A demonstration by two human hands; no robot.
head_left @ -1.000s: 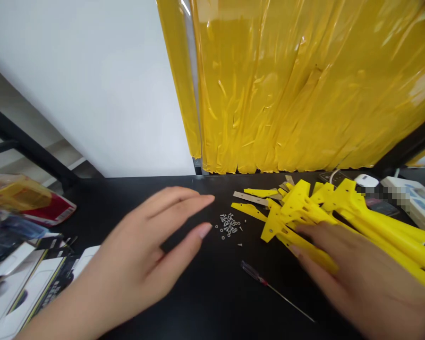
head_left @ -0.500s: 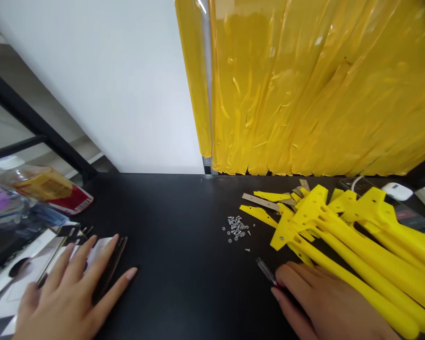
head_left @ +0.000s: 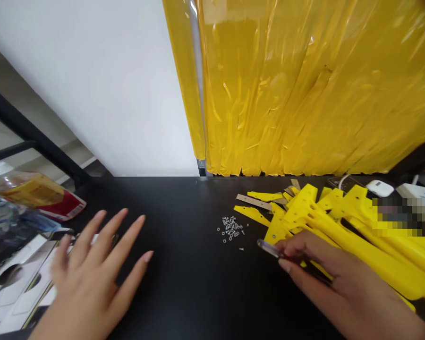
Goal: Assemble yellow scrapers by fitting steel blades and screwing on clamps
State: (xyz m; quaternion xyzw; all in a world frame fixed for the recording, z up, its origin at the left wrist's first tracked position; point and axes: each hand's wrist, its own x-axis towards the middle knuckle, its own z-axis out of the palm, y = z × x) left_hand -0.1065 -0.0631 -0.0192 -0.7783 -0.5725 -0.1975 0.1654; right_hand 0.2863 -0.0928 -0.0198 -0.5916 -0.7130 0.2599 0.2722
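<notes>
My right hand [head_left: 315, 269] is closed around a slim tool that looks like a screwdriver [head_left: 268, 248]. Its clear end sticks out to the left past my thumb and forefinger; my hand hides the rest. Just behind and right of that hand lie long yellow plastic parts [head_left: 343, 231] with flat, drilled ends. A small pile of screws and nuts [head_left: 230, 226] rests on the black table, left of the yellow parts. My left hand [head_left: 92, 269] hovers with fingers spread and nothing in it. White, black-edged packaging [head_left: 17, 293] is beside and partly under it.
At the left edge lie a bottle with a red and yellow label [head_left: 53, 193] and a clear bottle [head_left: 3, 217]. Yellow strips [head_left: 251, 215] and grey strips [head_left: 253, 201] lie behind the screws. A white earbud case [head_left: 380, 188] is at the back right. Yellow sheeting [head_left: 286, 94] hangs behind the black table [head_left: 184, 264].
My left hand has risen off the packaging and shifted right. My right hand has lifted the screwdriver slightly and turned it flatter. The view has swung a little to the right.
</notes>
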